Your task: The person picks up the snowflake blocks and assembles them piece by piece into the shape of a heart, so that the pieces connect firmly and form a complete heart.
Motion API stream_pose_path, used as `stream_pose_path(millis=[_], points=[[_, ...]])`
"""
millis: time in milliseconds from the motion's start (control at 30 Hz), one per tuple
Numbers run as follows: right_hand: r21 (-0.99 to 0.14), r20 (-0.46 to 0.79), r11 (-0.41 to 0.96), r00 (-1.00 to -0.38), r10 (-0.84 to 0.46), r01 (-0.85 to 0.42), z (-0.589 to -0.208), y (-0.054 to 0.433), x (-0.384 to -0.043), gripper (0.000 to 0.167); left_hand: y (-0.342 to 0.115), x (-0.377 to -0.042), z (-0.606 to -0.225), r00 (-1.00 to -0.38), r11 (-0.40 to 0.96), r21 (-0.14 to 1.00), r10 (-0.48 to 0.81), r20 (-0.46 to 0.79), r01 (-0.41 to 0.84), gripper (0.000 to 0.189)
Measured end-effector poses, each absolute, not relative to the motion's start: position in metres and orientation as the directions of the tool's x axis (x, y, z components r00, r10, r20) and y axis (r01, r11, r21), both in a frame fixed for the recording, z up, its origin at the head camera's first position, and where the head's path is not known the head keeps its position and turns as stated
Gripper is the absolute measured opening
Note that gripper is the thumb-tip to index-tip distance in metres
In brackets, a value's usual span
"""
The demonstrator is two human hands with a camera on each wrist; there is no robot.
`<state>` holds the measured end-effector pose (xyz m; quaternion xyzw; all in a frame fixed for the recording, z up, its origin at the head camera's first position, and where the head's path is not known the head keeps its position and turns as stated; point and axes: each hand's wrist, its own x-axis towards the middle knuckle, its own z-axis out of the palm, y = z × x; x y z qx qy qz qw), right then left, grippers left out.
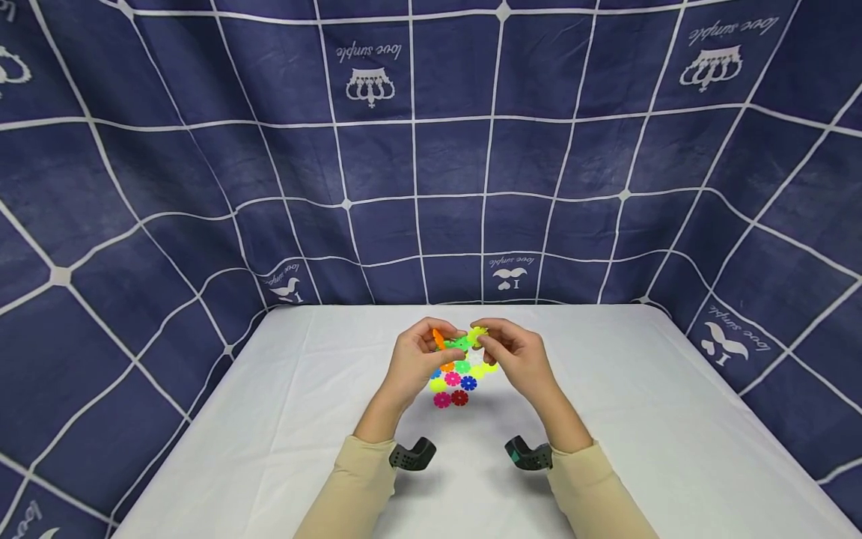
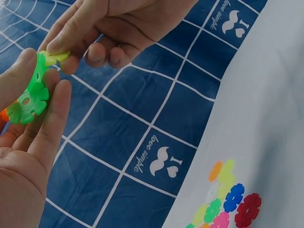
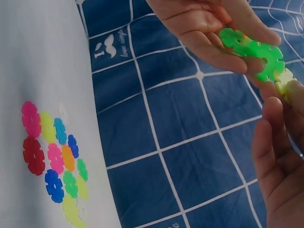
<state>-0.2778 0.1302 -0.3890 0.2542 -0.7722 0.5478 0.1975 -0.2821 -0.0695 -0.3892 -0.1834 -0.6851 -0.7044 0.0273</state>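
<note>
Above the table, my left hand [image 1: 416,363] pinches green snowflake discs [image 2: 27,103] between thumb and fingers. An orange disc [image 1: 439,339] stands upright at the left end of the green discs, partly hidden by the fingers. My right hand [image 1: 521,359] pinches a yellow snowflake disc [image 1: 477,336] by its edge. That yellow disc meets the right end of the green discs [image 3: 270,61]; whether its slot is fully engaged, I cannot tell. Below the hands, loose snowflake discs lie flat, among them a dark red disc [image 1: 460,397] and a dark blue disc [image 1: 468,383].
A white cloth covers the table [image 1: 269,449]. The loose discs form a cluster, including a pink disc [image 3: 55,158] and a light green disc [image 3: 71,184]. Behind and at both sides hangs a navy curtain [image 1: 451,157] with white grid lines. Each wrist wears a dark camera [image 1: 414,454].
</note>
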Motion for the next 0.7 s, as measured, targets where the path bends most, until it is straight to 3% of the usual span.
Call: stream_pose_path(millis=[433, 700], points=[[-0.694, 0.667, 0.265, -0.737, -0.114, -0.669, -0.392, 0.122, -0.277, 0.023, -0.066, -0.280, -0.386, -0.943, -0.071, 0.955, 0.152, 0.296, 0.288, 0.027], [-0.638, 0.708, 0.340, -0.700, -0.095, -0.691, -0.390, 0.116, -0.274, 0.023, -0.065, -0.279, -0.384, -0.946, -0.064, 0.956, 0.138, 0.292, 0.286, 0.027]])
